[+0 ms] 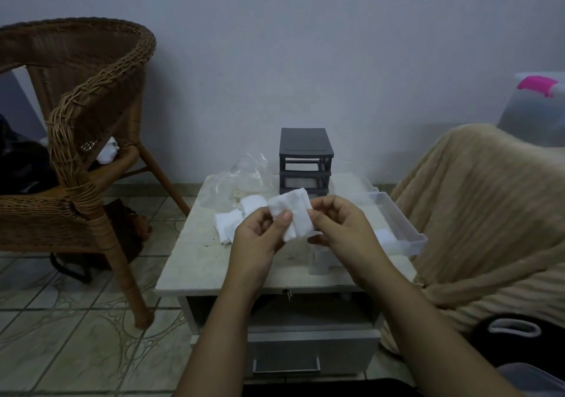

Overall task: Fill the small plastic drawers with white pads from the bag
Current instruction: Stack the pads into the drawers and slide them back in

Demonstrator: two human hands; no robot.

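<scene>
- Holding one white pad (293, 213) up between both hands, we are in the middle of a filling cycle: this pad is lifted off the table, just in front of the dark drawer frame (305, 159).
- Our left hand (260, 239) pinches the pad's left edge, thumb pressed on its face; our right hand (339, 228) closes on its right edge, so the two hands are drawn together, both clamped on the same pad.
- Both forearms reach forward from the bottom of the view and meet over the small table (195, 262), palms turned partly inward, wrists raised.
- Front-left of the frame, more white pads (234, 221) lie loose on the tabletop, touching one another, and the clear plastic bag (241, 176) lies crumpled just left of the frame.
- A clear plastic drawer (397, 222), pulled out of the frame, sits to the frame's front-right; something pale lies inside it near its front end, though we cannot tell how many pads that is.
- The frame's top slot looks empty, while the slot below holds a drawer with pale contents.
- We judge the next move calls for squaring or folding the pad flat, then carrying it right and laying it in the clear drawer without creasing it.
- One hand should let go first, so the other can set the pad down cleanly.
</scene>
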